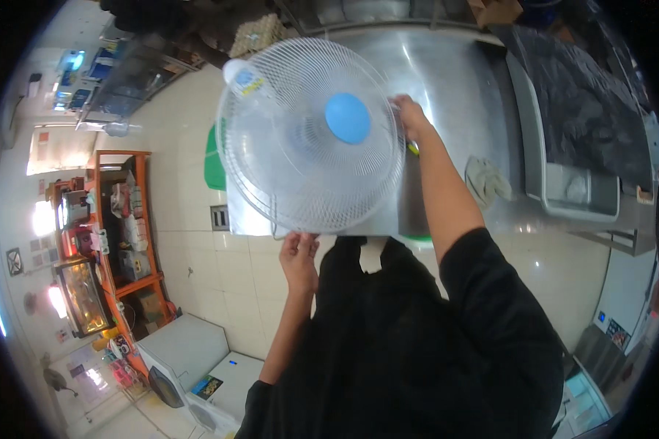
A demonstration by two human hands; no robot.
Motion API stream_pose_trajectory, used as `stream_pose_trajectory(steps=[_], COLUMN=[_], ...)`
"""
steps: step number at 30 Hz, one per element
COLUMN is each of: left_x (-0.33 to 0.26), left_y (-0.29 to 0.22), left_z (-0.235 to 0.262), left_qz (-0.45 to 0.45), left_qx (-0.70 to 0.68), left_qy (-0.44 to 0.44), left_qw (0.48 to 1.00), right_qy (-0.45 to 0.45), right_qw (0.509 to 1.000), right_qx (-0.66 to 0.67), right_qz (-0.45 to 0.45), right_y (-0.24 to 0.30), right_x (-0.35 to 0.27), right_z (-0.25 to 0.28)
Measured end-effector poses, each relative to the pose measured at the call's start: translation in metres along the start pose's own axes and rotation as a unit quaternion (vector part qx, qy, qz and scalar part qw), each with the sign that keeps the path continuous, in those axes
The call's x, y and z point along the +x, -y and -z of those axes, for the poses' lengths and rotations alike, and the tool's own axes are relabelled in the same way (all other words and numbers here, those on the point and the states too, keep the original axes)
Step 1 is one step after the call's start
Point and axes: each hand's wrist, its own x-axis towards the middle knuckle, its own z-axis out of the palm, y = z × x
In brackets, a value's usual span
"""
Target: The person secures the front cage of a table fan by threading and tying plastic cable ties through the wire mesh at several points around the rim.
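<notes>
A round white fan with a wire cage (311,168) and a blue centre disc (348,118) lies face up on the metal table in front of me. My right hand (411,117) grips the cage's right rim, its fingertips partly hidden at the wires. My left hand (299,252) is closed at the cage's near edge, fingers curled up against the rim beside a thin bent wire (277,227). At the fan's far left sticks out a white rounded part (241,76) with a blue and yellow label.
The steel table (450,69) extends right, bearing a crumpled grey cloth (487,181) and a grey plastic tub (582,192). Black plastic sheeting (586,110) lies beyond. A green object (214,162) shows left of the fan. Orange shelving (128,219) and white appliances (184,351) stand left.
</notes>
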Motion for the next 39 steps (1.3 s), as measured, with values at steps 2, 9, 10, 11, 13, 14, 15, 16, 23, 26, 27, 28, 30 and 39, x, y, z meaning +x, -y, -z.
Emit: stream_pose_trajectory(steps=[2,9,10,11,13,14,15,16,23,26,27,28,30,39], left_x=[-0.005,-0.01,-0.009,-0.008,-0.006,-0.003,0.001,0.004,0.022,0.024,0.024,0.022,0.022,0.016], left_y=[-0.002,0.005,0.007,0.01,0.019,0.023,0.03,0.034,0.054,0.045,0.048,0.051,0.055,0.057], left_z=[-0.002,-0.007,-0.007,-0.002,0.009,0.016,0.024,0.027,0.024,0.003,0.0,-0.003,-0.006,-0.017], left_qz=[0.005,0.045,0.039,0.039,0.079,0.081,0.087,0.094,0.146,0.174,0.172,0.178,0.183,0.188], left_qx=[-0.006,-0.002,0.018,0.016,-0.057,-0.056,-0.066,-0.076,0.032,0.011,0.015,-0.001,-0.013,-0.008], left_qy=[-0.012,0.029,0.043,0.041,-0.018,-0.017,-0.016,-0.014,0.038,0.028,0.026,0.02,0.013,0.027], left_qw=[1.0,0.999,0.998,0.998,0.995,0.995,0.994,0.993,0.988,0.984,0.985,0.984,0.983,0.982], right_qy=[0.026,0.034,-0.014,-0.058,-0.102,-0.129,-0.111,-0.094,0.106,0.129,0.13,0.119,0.107,0.105], right_qw=[0.999,0.998,0.993,0.97,0.91,0.871,0.886,0.899,0.823,0.781,0.783,0.762,0.741,0.702], right_qx=[0.038,0.046,-0.043,-0.133,-0.233,-0.269,-0.278,-0.286,-0.421,-0.452,-0.448,-0.464,-0.477,-0.509], right_qz=[-0.024,0.015,0.107,0.196,0.326,0.39,0.355,0.318,0.366,0.411,0.411,0.436,0.461,0.488], right_y=[0.004,-0.008,-0.013,-0.016,-0.003,0.002,0.013,0.024,0.007,-0.006,-0.01,-0.013,-0.015,-0.017], right_x=[-0.017,-0.017,-0.023,-0.036,-0.086,-0.112,-0.148,-0.183,-0.315,-0.321,-0.322,-0.323,-0.324,-0.31], right_z=[-0.008,0.023,0.03,0.032,0.031,0.033,0.034,0.036,0.037,0.027,0.024,0.022,0.018,0.011])
